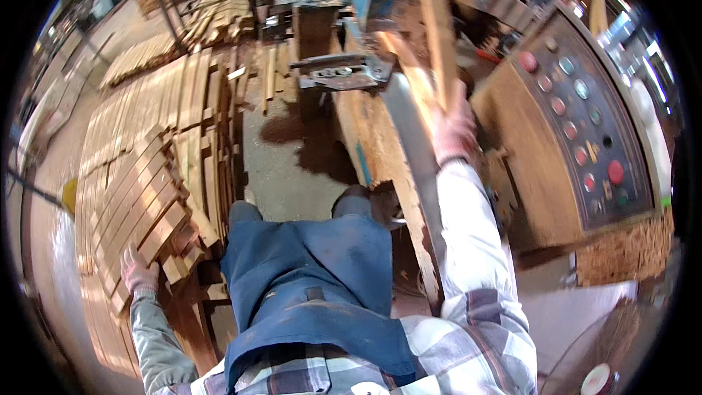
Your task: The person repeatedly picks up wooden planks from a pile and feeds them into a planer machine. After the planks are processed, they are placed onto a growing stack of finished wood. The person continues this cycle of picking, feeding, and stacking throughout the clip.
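My right hand (453, 129), in a pinkish work glove, is closed round the near end of a long wooden strip (436, 25) that points away from me. A second, brightly lit wooden piece (409, 69) runs alongside it to the same hand; motion blur hides whether the hand grips both. To the left, my left hand (139, 272), gloved too, lies with fingers outstretched against the ends of stacked wooden strips (142, 208). These strips rest slanted on top of a larger pile of boards (131, 128).
A machine with a metal bracket (344, 72) and a long worn bed edge (413, 219) stands ahead. On the right is a control panel (585, 117) with several coloured buttons. Sawdust (322, 150) covers part of the floor. More lumber (212, 22) lies at the far left.
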Motion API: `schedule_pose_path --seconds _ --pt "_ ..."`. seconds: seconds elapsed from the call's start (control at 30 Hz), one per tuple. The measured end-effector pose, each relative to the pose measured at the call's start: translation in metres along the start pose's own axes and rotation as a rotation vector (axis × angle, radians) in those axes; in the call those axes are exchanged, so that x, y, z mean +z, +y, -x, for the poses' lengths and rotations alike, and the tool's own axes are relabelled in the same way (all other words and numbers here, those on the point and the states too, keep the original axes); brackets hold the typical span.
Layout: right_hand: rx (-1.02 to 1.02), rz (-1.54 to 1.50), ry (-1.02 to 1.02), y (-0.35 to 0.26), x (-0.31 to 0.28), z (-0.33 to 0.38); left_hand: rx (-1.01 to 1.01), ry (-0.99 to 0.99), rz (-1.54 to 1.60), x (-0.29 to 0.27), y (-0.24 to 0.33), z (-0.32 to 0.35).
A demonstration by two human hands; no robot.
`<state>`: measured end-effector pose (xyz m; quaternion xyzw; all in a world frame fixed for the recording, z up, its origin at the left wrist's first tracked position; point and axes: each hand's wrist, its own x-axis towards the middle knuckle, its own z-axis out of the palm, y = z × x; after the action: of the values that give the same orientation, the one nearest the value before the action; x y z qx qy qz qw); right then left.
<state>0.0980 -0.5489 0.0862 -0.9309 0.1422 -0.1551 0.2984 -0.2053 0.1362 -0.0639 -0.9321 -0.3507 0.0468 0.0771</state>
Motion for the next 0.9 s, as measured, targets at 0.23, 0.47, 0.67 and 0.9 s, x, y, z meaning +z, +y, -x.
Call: schedule_pose_path --seconds 0.23,0.47,0.67,0.9 --pt "-0.350 0.136 0.227 0.086 0.006 0.074 0.006 -0.041 -0.182 0.032 -0.020 -0.009" --pt "-0.364 0.452 0.076 0.120 -0.101 0.252 0.075 0.221 -0.246 0.071 -0.034 -0.031" --pt "-0.672 0.522 0.081 0.114 -0.059 0.145 0.105 0.196 0.016 0.079 -0.063 -0.023" --pt "-0.538 0.544 0.000 0.075 0.030 -0.009 0.475 0.350 0.116 -0.047 0.036 0.010"
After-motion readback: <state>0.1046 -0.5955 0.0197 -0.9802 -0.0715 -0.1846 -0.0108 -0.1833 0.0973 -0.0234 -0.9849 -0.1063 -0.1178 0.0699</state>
